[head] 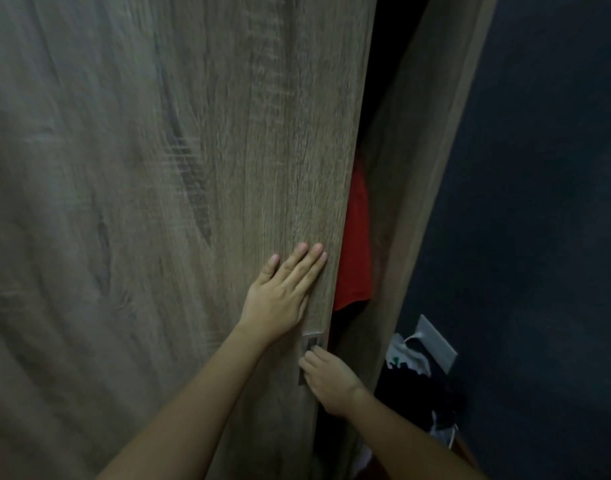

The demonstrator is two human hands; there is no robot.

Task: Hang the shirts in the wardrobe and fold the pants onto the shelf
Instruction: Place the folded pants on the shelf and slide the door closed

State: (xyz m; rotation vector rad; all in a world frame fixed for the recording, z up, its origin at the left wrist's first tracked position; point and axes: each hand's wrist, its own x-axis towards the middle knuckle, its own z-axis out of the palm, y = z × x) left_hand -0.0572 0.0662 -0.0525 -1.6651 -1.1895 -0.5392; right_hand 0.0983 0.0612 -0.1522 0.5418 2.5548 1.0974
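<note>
Your right hand [326, 381] is lowest and closest to you. Its grip is pinched on the small metal handle [311, 342] at the edge of the wardrobe door [193, 168]. Your left hand [280, 296] is a little higher. Its fingers are spread out flat on the wood, holding nothing.

This looks like the door step. The gap is thin, so I think the door is being slid, but I cannot tell which way. If you still have clothes to put away, you need to slide the door left to make the gap wide. Keep your fingers away from the door edge.

In the gap hangs a red shirt [356, 251]. It is inside the wardrobe, just past the door edge. I cannot see the shelf or any pants in there; it is too dark.

To the right is the wardrobe side panel [425, 168]. Beyond it is a dark blue wall [539, 168]. Low down by the wall lies a pile of dark and white clothes [411, 375], near a grey wall plate [435, 341].
</note>
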